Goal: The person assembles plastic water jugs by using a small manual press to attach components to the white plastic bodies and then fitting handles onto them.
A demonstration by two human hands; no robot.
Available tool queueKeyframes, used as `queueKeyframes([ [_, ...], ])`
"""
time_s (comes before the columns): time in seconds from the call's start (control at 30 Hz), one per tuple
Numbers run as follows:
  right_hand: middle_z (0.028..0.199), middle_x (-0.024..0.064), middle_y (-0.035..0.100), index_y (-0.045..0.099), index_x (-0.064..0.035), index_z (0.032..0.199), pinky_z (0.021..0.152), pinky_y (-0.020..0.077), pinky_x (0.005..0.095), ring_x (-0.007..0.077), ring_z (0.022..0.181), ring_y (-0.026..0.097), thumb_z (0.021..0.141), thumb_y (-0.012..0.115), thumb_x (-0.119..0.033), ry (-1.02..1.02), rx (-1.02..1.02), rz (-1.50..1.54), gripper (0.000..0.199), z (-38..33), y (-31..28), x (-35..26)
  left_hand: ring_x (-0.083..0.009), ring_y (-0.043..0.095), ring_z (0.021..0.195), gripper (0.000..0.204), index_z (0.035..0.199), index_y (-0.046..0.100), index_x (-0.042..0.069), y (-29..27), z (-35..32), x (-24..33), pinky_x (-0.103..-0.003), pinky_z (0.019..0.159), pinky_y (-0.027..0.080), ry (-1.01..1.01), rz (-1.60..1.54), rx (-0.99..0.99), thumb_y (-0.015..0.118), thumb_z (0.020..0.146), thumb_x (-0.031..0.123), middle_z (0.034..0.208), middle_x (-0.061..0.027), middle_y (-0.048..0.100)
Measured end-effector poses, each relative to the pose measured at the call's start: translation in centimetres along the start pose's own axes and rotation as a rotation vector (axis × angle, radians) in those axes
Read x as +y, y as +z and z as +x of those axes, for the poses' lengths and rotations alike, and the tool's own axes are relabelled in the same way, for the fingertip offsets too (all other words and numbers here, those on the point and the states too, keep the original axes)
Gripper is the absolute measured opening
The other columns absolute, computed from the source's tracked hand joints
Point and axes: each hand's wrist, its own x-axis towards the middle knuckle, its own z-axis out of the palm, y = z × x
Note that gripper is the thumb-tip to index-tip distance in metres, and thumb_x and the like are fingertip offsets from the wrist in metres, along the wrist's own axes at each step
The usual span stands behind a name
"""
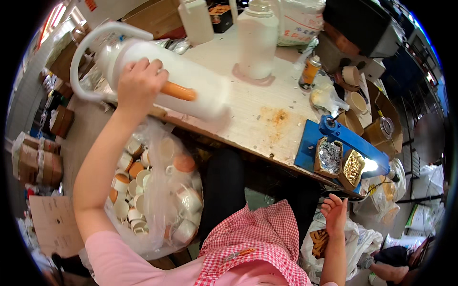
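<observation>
Up at the left edge of the worktable, my left hand [138,88] is wrapped round the orange-brown handle [180,91] of a large white jug [195,78]. The jug lies tilted, slightly blurred, and a white curved carrying loop [81,62] is at its upper end. My right hand [335,213] holds nothing, its fingers apart. It hovers over a white plastic bag [350,240] with several brown handle-like pieces [318,244] in it. Another white jug [257,45] stands upright on the table, and a third white container [196,21] is behind it to the left.
A blue hand press [353,138] sits at the table's right, beside small boxes of silver [329,153] and gold [353,168] metal pieces. An orange spray can [310,72] stands farther back. Left of my legs is a clear bag [160,190] of white-and-brown cup-shaped parts.
</observation>
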Motion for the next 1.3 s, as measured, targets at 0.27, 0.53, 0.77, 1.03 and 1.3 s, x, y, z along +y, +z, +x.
queueKeyframes([
  [0.27,0.093,0.0053,0.067,0.062,-0.0074,0.114,0.074,0.0516,0.0334,0.0178,0.082,0.063,0.104,0.045,-0.049,-0.009,0.138,0.006,0.046,-1.4,-0.2,1.7,-0.0186,0.052,0.111,0.010,0.081,0.074,0.016,20.1,-2.1,-4.4,-0.050,0.112,0.030,0.045,0.263,-0.285,0.065,0.076,0.015,0.100,0.0015,0.059],
  [0.53,0.098,0.0104,0.068,0.061,-0.0025,0.118,0.076,0.0557,0.0376,0.0227,0.086,0.066,0.101,0.055,-0.040,0.203,0.136,0.070,0.041,-0.8,1.1,6.3,-0.0284,0.047,0.128,0.070,0.134,0.052,0.010,14.3,6.9,2.2,-0.048,0.112,0.034,0.001,-0.408,-0.292,0.082,0.072,0.023,0.135,-0.0106,0.051],
  [0.77,0.102,0.0146,0.069,0.059,0.0045,0.122,0.081,0.0569,0.0351,0.0213,0.090,0.068,0.104,0.052,-0.020,0.217,-0.167,0.149,0.032,1.8,8.0,5.7,-0.0366,0.043,0.134,0.087,0.146,0.039,0.007,17.9,28.2,3.1,-0.045,0.112,0.036,-0.365,-0.574,0.383,0.083,0.072,0.021,0.145,-0.0164,0.046],
  [1.03,0.114,0.0133,0.069,0.054,-0.0016,0.132,0.085,0.0550,0.0321,0.0185,0.095,0.067,0.105,0.051,-0.019,0.149,-0.447,0.002,0.033,3.1,15.5,6.3,-0.0334,0.059,0.072,0.023,0.085,0.058,0.003,5.8,17.5,4.8,-0.042,0.063,0.044,-0.248,-0.847,0.193,0.076,0.084,0.017,0.074,-0.0119,0.058],
  [1.3,0.144,0.0123,0.049,0.041,-0.0044,0.143,0.113,0.0343,0.0444,0.0265,0.134,0.046,0.106,0.045,-0.040,-0.074,0.000,0.314,0.051,-2.1,17.4,9.5,-0.0028,0.041,0.054,0.010,0.106,0.057,0.005,-14.4,-1.4,5.8,-0.020,0.047,0.034,-1.017,-1.688,-0.083,0.061,0.096,0.008,0.070,0.0043,0.049],
])
